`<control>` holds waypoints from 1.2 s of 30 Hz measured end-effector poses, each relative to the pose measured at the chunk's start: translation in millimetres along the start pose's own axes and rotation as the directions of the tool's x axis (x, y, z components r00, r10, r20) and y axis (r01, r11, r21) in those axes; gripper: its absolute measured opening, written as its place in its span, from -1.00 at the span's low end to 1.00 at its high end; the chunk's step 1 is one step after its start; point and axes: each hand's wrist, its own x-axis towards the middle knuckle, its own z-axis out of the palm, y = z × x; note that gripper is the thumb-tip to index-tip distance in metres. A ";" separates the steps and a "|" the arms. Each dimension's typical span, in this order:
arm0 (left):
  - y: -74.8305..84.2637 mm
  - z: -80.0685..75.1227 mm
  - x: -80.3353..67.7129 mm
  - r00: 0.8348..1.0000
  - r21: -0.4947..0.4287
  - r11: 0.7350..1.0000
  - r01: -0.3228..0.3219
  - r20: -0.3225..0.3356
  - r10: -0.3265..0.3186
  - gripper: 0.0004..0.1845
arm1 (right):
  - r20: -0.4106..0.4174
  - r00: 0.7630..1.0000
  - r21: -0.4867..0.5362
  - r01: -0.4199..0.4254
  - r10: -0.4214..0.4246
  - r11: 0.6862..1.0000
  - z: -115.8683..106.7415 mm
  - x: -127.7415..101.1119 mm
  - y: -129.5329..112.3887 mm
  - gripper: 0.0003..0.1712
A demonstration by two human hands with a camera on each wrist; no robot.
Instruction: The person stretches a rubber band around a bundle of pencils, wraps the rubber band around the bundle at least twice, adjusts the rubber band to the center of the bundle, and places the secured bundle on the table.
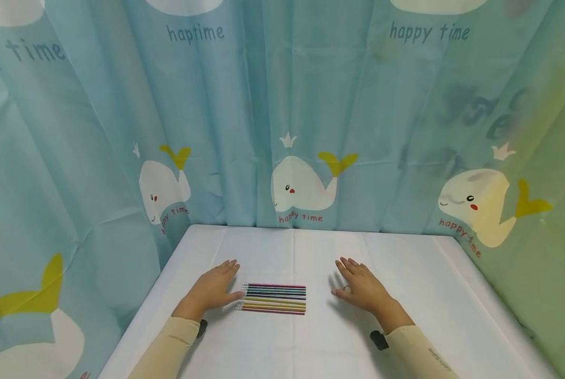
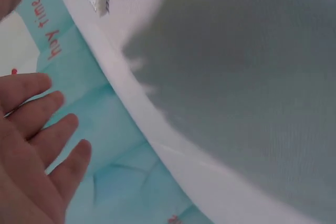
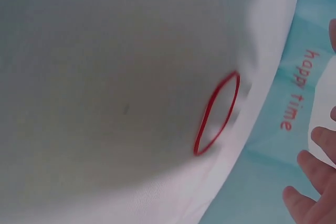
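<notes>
Between flat hands (image 1: pixel 213 289) (image 1: pixel 360 287), pens (image 1: pixel 273 299); rubber band (image 3: pixel 216 113) nearby.

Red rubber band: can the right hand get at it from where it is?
Probably yes. The right hand lies flat and holds nothing, and the rubber band lies on bare cloth close by, with nothing between.

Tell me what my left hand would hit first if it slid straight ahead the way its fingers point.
Probably nothing on the table: the left hand points past the pen refills, toward the whale curtain.
</notes>
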 end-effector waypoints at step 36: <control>23.2 17.7 26.5 0.975 -0.203 0.975 0.091 0.218 -0.045 -0.16 | 0.194 0.975 0.083 0.092 -0.106 0.992 43.0 37.9 -65.7 -0.04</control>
